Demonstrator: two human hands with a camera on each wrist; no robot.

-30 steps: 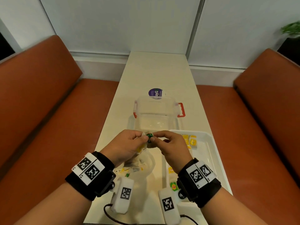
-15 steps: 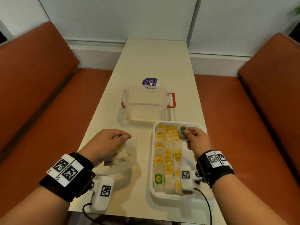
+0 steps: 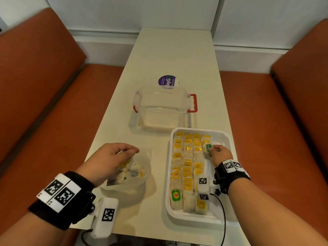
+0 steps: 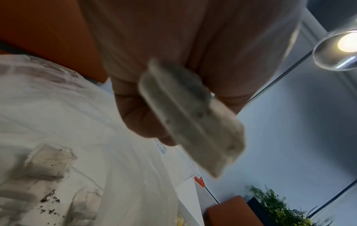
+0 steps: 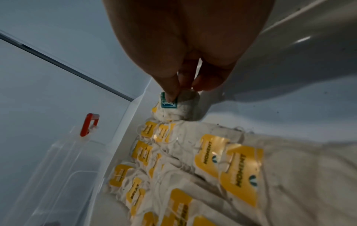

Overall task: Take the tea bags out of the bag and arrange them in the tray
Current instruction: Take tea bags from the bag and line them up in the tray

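Observation:
A white tray (image 3: 229, 137) on the right of the table holds rows of tea bags (image 3: 188, 167), most with yellow tags. My right hand (image 3: 210, 149) reaches into the tray's far right part and pinches a green-tagged tea bag (image 3: 207, 147) that rests at the end of a row. In the right wrist view the fingertips (image 5: 173, 91) press on that green-tagged tea bag (image 5: 179, 107) beside the tray wall (image 5: 123, 130). My left hand (image 3: 122, 153) hovers over the clear plastic bag (image 3: 142, 176) and pinches a pale tea bag (image 4: 191, 116).
A clear plastic box (image 3: 165, 107) with red latches stands just beyond the tray. A purple round label (image 3: 167, 82) lies behind it. Orange benches (image 3: 44, 103) flank the narrow table on both sides. The table's near edge runs just below the tray.
My hands, together above the plastic bag a second ago, have parted. The right hand carried the green-tagged tea bag into the tray's far right. The left hand stayed over the bag.

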